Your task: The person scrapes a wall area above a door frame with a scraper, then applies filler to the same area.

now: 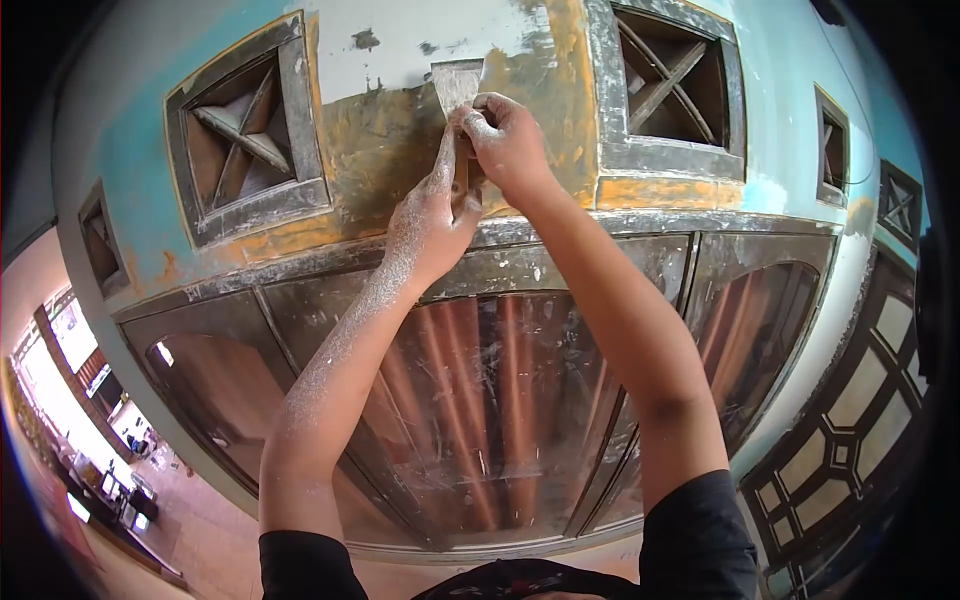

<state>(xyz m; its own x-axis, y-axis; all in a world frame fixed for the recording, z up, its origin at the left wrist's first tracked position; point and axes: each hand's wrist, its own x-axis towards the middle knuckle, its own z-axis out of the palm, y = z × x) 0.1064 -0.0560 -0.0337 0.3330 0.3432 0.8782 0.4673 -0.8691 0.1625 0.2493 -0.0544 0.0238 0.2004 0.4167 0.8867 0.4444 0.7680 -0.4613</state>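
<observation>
A scraper (457,84) with a wide flat blade lies against the wall (385,150), between the two wooden vents. The patch of wall under it is brown and yellowish, with pale paint above. Both of my hands close around the scraper's handle. My left hand (435,225) holds it from the lower left, its index finger stretched up along it. My right hand (505,145) pinches it near the blade from the right. White dust coats my left forearm and the fingers of both hands.
A vent with crossed slats (241,137) is at the left, another (672,80) at the right. Below my hands are a wooden ledge (350,262) and curtained window panes (490,400). A panelled door (845,440) stands at the right; a bright opening (65,340) shows at the left.
</observation>
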